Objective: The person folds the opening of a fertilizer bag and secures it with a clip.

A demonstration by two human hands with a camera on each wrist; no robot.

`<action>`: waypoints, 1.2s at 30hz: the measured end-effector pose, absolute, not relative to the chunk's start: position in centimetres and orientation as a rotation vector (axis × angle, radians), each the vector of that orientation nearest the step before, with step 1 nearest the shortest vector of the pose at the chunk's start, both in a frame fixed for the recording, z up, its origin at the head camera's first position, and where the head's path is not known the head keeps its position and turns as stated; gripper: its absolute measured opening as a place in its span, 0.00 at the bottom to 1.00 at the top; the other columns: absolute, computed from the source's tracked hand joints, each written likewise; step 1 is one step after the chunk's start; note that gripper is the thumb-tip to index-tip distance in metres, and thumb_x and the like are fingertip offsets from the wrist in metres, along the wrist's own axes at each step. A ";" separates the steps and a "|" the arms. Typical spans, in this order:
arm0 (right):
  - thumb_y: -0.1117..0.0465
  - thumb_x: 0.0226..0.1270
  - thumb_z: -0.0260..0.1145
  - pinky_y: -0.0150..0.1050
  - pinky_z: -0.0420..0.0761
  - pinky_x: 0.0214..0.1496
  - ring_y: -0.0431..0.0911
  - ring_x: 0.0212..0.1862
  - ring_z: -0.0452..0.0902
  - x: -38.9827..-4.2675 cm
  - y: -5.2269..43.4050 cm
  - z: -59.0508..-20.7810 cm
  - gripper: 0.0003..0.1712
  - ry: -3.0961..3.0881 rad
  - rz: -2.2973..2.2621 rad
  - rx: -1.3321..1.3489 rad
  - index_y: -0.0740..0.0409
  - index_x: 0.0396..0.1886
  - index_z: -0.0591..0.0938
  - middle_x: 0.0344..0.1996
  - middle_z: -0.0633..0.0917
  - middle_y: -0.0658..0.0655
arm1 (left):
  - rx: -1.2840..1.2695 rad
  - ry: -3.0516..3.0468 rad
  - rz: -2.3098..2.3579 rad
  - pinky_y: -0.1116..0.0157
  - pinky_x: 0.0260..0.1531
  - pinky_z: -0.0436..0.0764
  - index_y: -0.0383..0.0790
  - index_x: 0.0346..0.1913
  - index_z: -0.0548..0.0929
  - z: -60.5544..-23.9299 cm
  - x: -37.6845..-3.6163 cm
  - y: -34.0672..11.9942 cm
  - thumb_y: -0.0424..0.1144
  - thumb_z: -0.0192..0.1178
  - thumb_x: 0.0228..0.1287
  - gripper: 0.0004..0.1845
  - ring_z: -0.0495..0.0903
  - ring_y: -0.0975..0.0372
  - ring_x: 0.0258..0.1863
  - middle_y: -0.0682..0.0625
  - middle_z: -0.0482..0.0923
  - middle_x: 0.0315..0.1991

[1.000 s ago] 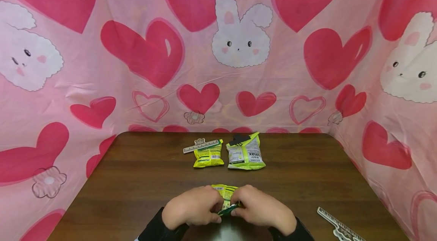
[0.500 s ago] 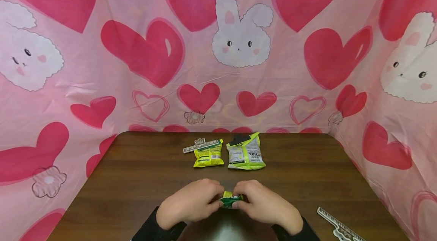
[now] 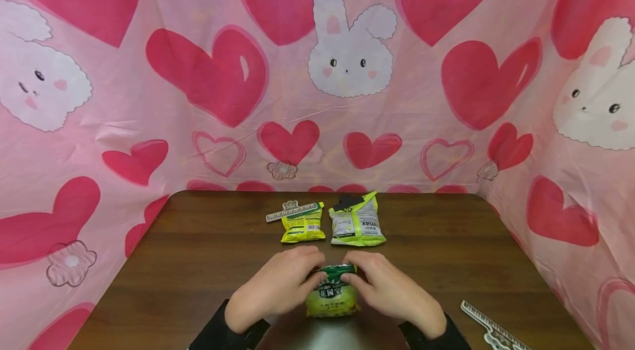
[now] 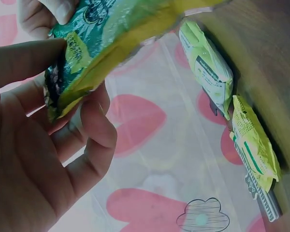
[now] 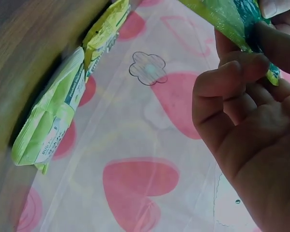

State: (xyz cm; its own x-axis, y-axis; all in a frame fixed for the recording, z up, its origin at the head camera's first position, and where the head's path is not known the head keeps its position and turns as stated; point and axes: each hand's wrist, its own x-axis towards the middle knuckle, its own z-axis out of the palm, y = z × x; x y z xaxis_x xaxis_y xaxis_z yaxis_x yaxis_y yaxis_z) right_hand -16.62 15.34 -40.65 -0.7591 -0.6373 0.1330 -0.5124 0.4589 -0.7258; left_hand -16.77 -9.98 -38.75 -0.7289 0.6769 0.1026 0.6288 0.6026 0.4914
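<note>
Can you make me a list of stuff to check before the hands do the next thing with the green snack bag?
1. Both hands on the bag: ok. The left hand and the right hand pinch the top edge of the green snack bag.
2. Bag upright: ok. It stands on the table with its printed front facing the camera.
3. Top edge sealed or open: cannot tell, the fingers cover it.
4. Room behind: ok. The small yellow bag and the larger bag lie apart from the hands.
5. Sealing clip within reach: ok in my view. One white clip lies at the right hand's side.
</note>
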 end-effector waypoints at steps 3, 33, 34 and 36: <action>0.59 0.79 0.67 0.34 0.76 0.32 0.37 0.31 0.74 -16.8 15.3 -40.7 0.02 2.529 -1.190 -0.962 0.46 0.45 0.82 0.30 0.79 0.41 | 1.109 2.735 0.783 0.68 0.32 0.74 0.50 0.41 0.82 -38.9 -16.8 -10.0 0.40 0.65 0.76 0.03 0.71 0.68 0.31 0.62 0.71 0.32; 0.57 0.67 0.78 0.37 0.77 0.39 0.45 0.39 0.76 -17.2 15.3 -42.0 0.27 2.772 -1.035 -0.927 0.50 0.63 0.81 0.59 0.77 0.46 | 0.959 2.810 0.827 0.65 0.30 0.74 0.49 0.37 0.81 -40.4 -17.9 -9.9 0.40 0.62 0.78 0.07 0.71 0.67 0.28 0.61 0.71 0.29; 0.58 0.67 0.79 0.37 0.78 0.41 0.46 0.40 0.77 -17.2 15.3 -42.0 0.27 2.764 -1.041 -0.933 0.50 0.63 0.81 0.60 0.77 0.46 | 0.947 2.815 0.826 0.65 0.31 0.74 0.49 0.37 0.81 -40.4 -17.9 -9.9 0.41 0.62 0.78 0.07 0.72 0.67 0.28 0.62 0.72 0.29; 0.58 0.66 0.79 0.39 0.79 0.44 0.48 0.44 0.78 -17.2 15.2 -42.1 0.26 2.754 -1.048 -0.953 0.50 0.62 0.82 0.59 0.77 0.46 | 0.925 2.819 0.825 0.65 0.31 0.75 0.49 0.38 0.82 -40.5 -17.9 -9.9 0.41 0.62 0.78 0.06 0.72 0.67 0.29 0.62 0.73 0.29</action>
